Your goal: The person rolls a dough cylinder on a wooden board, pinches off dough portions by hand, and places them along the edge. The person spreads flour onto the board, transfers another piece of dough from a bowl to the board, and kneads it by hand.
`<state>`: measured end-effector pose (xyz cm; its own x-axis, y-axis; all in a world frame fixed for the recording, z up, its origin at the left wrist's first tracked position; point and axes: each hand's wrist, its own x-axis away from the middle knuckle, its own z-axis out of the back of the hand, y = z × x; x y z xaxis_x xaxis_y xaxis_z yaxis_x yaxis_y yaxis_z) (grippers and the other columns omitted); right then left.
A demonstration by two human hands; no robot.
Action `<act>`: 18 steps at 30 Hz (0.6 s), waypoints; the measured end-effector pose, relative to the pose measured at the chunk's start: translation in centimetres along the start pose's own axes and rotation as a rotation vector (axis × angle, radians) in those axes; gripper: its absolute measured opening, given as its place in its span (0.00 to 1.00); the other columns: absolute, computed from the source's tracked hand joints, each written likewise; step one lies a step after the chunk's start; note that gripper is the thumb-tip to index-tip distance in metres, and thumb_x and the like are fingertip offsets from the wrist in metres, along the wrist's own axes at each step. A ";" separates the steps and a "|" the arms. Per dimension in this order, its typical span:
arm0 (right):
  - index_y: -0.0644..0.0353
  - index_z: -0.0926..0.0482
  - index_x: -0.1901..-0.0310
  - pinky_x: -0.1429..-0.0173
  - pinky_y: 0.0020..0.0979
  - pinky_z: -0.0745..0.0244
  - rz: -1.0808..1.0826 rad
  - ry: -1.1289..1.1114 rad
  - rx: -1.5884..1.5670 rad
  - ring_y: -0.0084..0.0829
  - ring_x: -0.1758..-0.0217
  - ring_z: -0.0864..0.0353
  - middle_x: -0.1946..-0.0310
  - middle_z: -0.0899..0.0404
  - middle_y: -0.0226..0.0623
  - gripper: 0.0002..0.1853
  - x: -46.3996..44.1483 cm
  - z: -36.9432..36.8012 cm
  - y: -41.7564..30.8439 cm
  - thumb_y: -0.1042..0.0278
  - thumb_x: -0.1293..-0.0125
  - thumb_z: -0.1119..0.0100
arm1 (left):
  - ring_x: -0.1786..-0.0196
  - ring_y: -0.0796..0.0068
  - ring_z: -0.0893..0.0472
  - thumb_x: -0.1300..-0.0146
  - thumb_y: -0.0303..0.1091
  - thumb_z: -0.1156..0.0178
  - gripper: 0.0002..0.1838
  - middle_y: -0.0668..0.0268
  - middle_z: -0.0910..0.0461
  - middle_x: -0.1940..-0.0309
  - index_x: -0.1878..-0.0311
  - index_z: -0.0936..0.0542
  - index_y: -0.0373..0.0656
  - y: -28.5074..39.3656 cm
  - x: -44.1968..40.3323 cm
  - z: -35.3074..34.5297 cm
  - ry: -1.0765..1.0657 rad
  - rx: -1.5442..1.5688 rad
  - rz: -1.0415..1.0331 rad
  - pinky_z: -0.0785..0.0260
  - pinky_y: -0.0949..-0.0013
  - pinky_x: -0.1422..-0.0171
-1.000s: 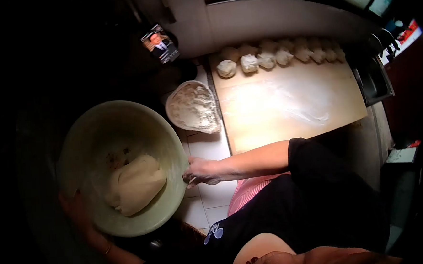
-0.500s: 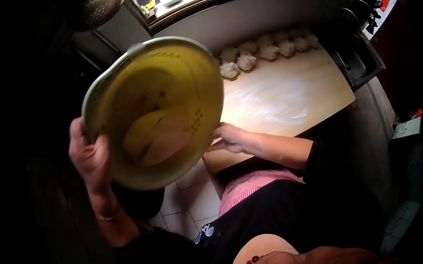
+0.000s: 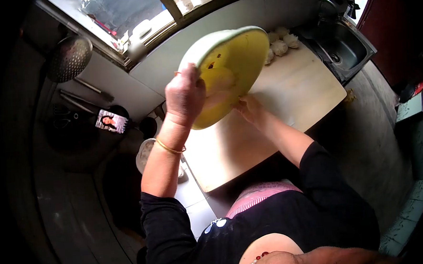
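Closest by, a black shirt (image 3: 273, 224) is seen, with red beads (image 3: 262, 255) at the neck and a pink striped cloth (image 3: 262, 196) at the waist. A gold bangle (image 3: 170, 147) is worn on the left wrist.

A bit farther out, the bowl (image 3: 250, 53) is held in both hands over the board (image 3: 309, 88). It is tipped on its side, and its yellow inside is in view. The left side of the rim is gripped by the left hand (image 3: 185, 92), with the fingers bent round it. The edge low on the right is held by the right hand (image 3: 249, 110). The tips of that hand are partly hidden, so how tight they press cannot be told. A pale lump of dough (image 3: 221, 83) is seen inside the bowl.

The bowl looks stiff and smooth, and it may be slippery if touched with floury hands. The dough looks soft, a little sticky and likely heavy, so the tipped bowl may be pulled down on one side. The bowl is best held by the rim on two far sides. The dough is best scooped from below with spread fingers, as it could be stretched by a pinch.

Behind the left arm, a pale tub (image 3: 145, 154) is partly hidden. Far back, dough balls (image 3: 280, 47) are set on the board near the sink (image 3: 343, 46). On the left, a lit phone (image 3: 111, 122) and a strainer (image 3: 71, 58) are seen, with a window (image 3: 124, 19) beyond.
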<state>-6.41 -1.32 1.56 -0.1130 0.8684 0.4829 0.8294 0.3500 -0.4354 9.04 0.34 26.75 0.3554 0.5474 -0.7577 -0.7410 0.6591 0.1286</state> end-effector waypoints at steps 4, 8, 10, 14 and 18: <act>0.66 0.32 0.41 0.49 0.45 0.21 0.076 -0.125 -0.070 0.39 0.51 0.23 0.49 0.25 0.46 0.19 -1.5 1.7 -1.2 0.67 0.30 0.56 | 0.72 0.49 0.20 0.48 0.19 0.42 0.15 0.51 0.24 0.75 0.56 0.28 0.40 1.5 -0.4 -1.8 -0.083 0.017 -0.023 0.24 0.57 0.67; 0.64 0.32 0.40 0.39 0.47 0.29 0.531 -0.030 0.396 0.46 0.44 0.26 0.44 0.26 0.45 0.20 4.0 -3.4 -5.1 0.65 0.31 0.52 | 0.74 0.49 0.21 0.48 0.20 0.43 0.16 0.52 0.24 0.78 0.55 0.29 0.38 2.6 0.3 -3.4 -0.096 0.028 -0.076 0.26 0.56 0.69; 0.62 0.32 0.39 0.35 0.48 0.34 0.957 0.004 0.935 0.48 0.40 0.28 0.44 0.26 0.46 0.22 3.5 -4.5 -5.7 0.61 0.32 0.50 | 0.75 0.50 0.22 0.47 0.20 0.43 0.16 0.54 0.25 0.78 0.54 0.30 0.39 3.1 1.0 -3.7 -0.124 0.060 -0.099 0.26 0.56 0.70; 0.60 0.30 0.41 0.34 0.52 0.41 1.576 -0.083 1.466 0.50 0.38 0.32 0.46 0.27 0.49 0.26 2.2 -7.1 -4.9 0.52 0.36 0.44 | 0.76 0.53 0.22 0.47 0.23 0.39 0.14 0.56 0.26 0.77 0.57 0.29 0.39 4.3 1.5 -2.2 -0.176 0.051 -0.157 0.28 0.59 0.72; 0.59 0.26 0.46 0.35 0.55 0.42 1.446 -0.249 1.563 0.53 0.43 0.33 0.46 0.29 0.49 0.24 3.2 -6.9 -4.1 0.53 0.38 0.42 | 0.75 0.52 0.21 0.47 0.24 0.39 0.14 0.55 0.25 0.77 0.57 0.29 0.39 3.6 2.7 -2.5 -0.157 0.053 -0.074 0.28 0.57 0.71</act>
<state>-6.43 -2.38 10.16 -0.1379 0.6945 -0.7061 -0.6228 -0.6152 -0.4834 5.88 2.96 23.54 0.4955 0.5673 -0.6578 -0.6799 0.7246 0.1128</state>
